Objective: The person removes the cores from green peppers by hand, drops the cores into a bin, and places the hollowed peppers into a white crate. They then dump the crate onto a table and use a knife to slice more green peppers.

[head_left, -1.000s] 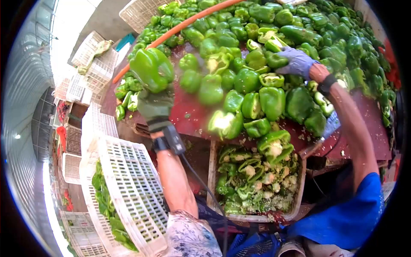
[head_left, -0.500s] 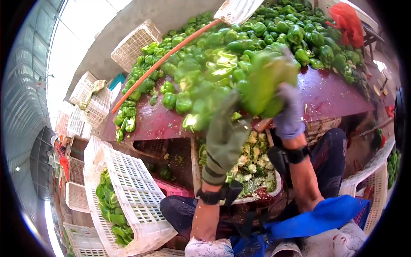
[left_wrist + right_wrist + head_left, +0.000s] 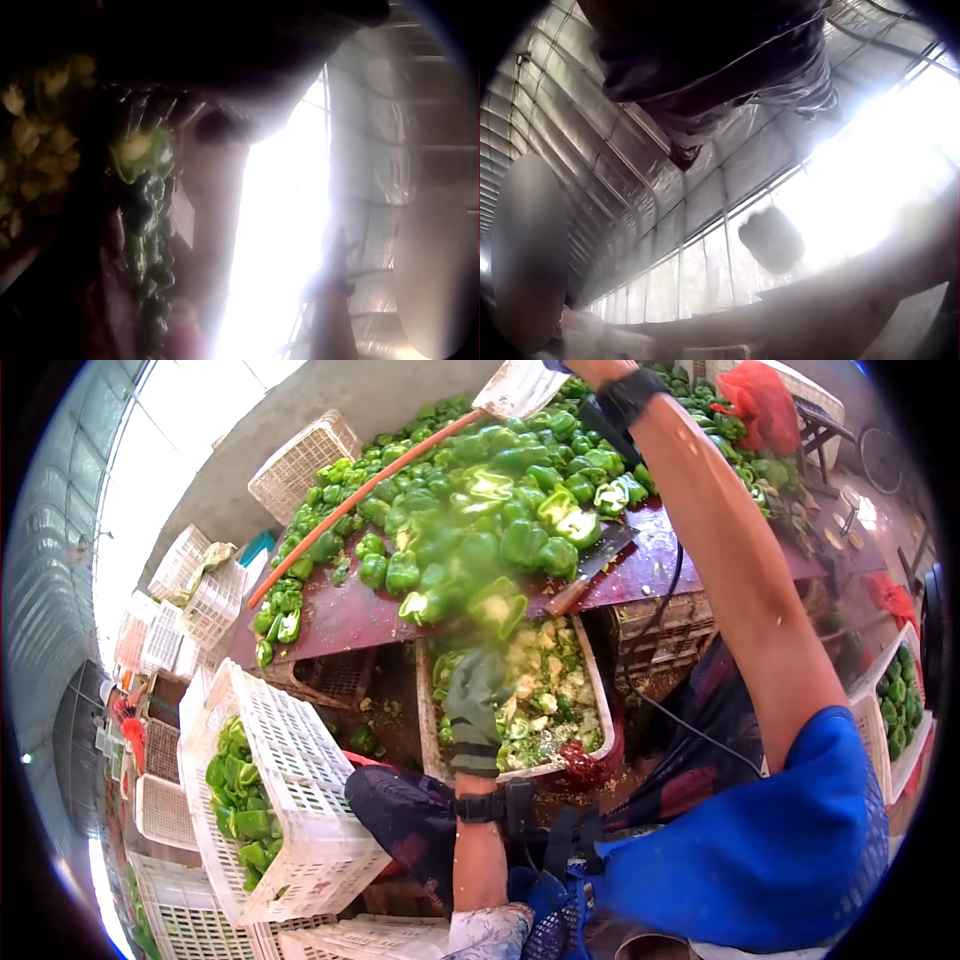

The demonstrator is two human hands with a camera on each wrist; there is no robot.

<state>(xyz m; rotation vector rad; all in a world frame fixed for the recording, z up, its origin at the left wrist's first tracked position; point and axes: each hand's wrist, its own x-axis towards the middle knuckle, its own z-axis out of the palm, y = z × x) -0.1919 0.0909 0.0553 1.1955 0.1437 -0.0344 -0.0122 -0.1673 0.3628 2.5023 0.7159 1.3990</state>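
The left hand (image 3: 475,705), in a green glove, is over the tray (image 3: 428,710) of pepper scraps. Just above it in the head view, a cut pepper (image 3: 497,608) lies by the board's edge; whether the fingers grip it is unclear. In the left wrist view the hand (image 3: 225,60) is a dark mass, with a cut pepper (image 3: 142,154) past it. The right arm reaches far forward, its hand (image 3: 558,365) nearly out of the head view. In the right wrist view the gloved hand (image 3: 727,67) is raised with loose fingers, nothing visible in it.
A large knife (image 3: 605,553) lies on the dark red board (image 3: 340,615). Behind are heaped green peppers (image 3: 520,460), crossed by a long orange handle (image 3: 370,500). White crates (image 3: 310,790) stand at the left, another crate (image 3: 905,760) at the right.
The right hand has swung from beside the left to far forward, and the blurred pepper between them is gone from there. The left hand has lowered toward the tray. The knife has come into view.
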